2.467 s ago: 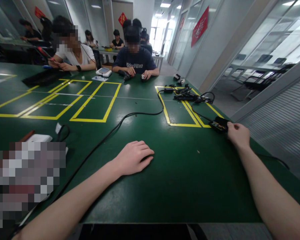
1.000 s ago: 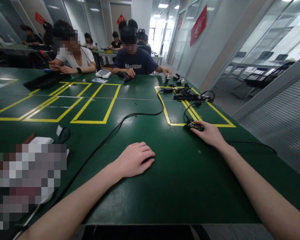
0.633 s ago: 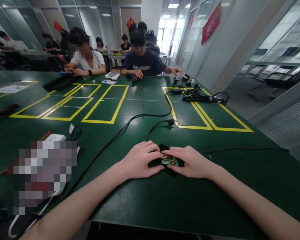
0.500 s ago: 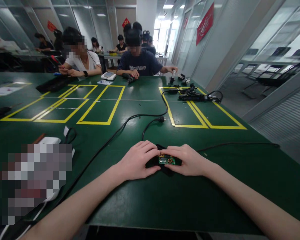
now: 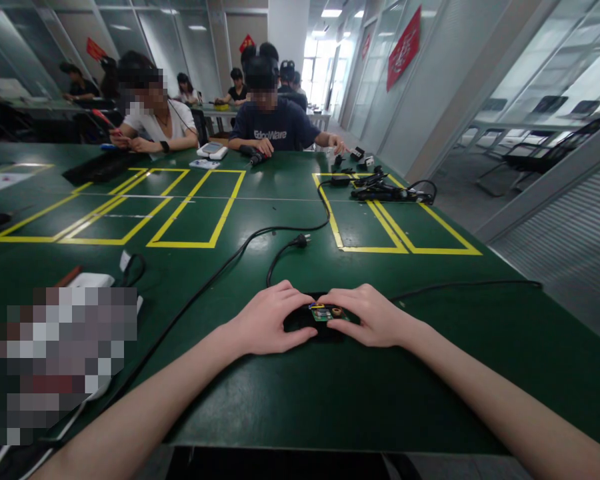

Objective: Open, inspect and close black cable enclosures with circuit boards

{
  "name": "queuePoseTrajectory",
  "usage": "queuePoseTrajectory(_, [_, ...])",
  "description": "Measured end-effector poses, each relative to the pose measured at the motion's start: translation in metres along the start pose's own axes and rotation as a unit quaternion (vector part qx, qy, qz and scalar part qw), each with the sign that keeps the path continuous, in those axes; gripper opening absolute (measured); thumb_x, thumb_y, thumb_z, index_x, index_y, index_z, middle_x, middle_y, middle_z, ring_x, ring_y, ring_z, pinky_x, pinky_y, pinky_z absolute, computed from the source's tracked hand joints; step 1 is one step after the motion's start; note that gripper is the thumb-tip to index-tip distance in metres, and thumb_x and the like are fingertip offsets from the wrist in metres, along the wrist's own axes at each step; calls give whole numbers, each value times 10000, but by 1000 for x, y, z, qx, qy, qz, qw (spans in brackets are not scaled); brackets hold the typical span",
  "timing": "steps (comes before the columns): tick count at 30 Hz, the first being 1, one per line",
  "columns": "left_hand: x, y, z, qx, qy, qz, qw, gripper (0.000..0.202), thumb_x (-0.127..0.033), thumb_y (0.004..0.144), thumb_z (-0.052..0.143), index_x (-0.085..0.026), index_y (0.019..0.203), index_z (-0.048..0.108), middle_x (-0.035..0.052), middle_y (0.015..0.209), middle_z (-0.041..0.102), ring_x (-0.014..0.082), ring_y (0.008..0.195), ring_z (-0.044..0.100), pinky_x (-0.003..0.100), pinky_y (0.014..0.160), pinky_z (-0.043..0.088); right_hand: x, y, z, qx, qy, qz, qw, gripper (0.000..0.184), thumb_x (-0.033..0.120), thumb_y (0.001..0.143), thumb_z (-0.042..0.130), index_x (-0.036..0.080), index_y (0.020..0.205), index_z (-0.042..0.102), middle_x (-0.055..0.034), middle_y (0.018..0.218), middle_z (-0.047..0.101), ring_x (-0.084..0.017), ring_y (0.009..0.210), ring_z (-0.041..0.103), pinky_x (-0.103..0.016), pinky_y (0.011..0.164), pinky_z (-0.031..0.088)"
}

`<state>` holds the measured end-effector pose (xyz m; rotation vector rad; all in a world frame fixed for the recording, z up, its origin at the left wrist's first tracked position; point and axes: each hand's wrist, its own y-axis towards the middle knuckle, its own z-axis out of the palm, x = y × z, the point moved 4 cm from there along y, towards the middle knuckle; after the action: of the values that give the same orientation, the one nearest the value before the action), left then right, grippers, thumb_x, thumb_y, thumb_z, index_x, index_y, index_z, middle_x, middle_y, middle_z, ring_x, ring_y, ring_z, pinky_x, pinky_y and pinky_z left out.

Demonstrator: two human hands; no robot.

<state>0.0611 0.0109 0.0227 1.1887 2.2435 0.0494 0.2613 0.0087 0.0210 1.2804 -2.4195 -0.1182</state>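
A small black power adapter (image 5: 316, 321) with its case open and a green circuit board showing lies on the green table (image 5: 330, 400), close in front of me. My left hand (image 5: 265, 321) grips its left end with curled fingers. My right hand (image 5: 373, 317) grips its right end the same way. A black cord runs from the adapter to a plug (image 5: 300, 240) lying further back on the table.
A long black cable (image 5: 220, 267) crosses the table. Several black adapters and cords (image 5: 380, 190) are heaped in a yellow-taped box at the back right. A white device (image 5: 93, 280) lies at my left. Two people sit across the table, working.
My right hand dragged the adapter from the right edge of the table to the middle in front of me. My left hand then closed on it too.
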Motion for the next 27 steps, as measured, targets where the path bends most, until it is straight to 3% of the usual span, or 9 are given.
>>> queuePoseTrajectory(7, [5, -1, 7, 10, 33, -18, 999, 265, -247, 922, 705, -193, 1179, 668, 62, 1104, 753, 240, 1046, 642, 362, 902, 550, 1, 3, 7, 4, 10, -7, 1000, 381, 436, 1085, 449, 154, 1189, 683, -99, 1084, 750, -191, 869, 730, -280, 723, 521])
queuePoseTrajectory(14, [10, -1, 5, 19, 31, -29, 999, 478, -381, 872, 787, -215, 1293, 632, 89, 1301, 719, 279, 1219, 647, 448, 1073, 509, -1, 4, 13, 0, -19, 8, 1000, 391, 429, 1076, 478, 160, 1260, 694, -129, 1225, 720, -201, 962, 736, -294, 783, 565])
queuePoseTrajectory(19, [17, 0, 1, 12, -11, -19, 1000, 592, -455, 817, 862, -219, 1314, 644, 89, 1295, 733, 275, 1218, 677, 409, 1060, 529, -1, 4, 12, -17, -26, 12, 999, 353, 423, 1049, 547, 178, 1258, 691, -107, 1195, 736, -202, 962, 748, -281, 763, 560])
queuePoseTrajectory(27, [27, -3, -3, 11, -80, -46, 996, 720, -442, 731, 930, -225, 1354, 644, 89, 1342, 723, 278, 1226, 696, 389, 1084, 534, 0, 4, 11, -56, -27, -17, 998, 271, 399, 1029, 585, 166, 1153, 642, -87, 1076, 748, -187, 874, 745, -266, 683, 521])
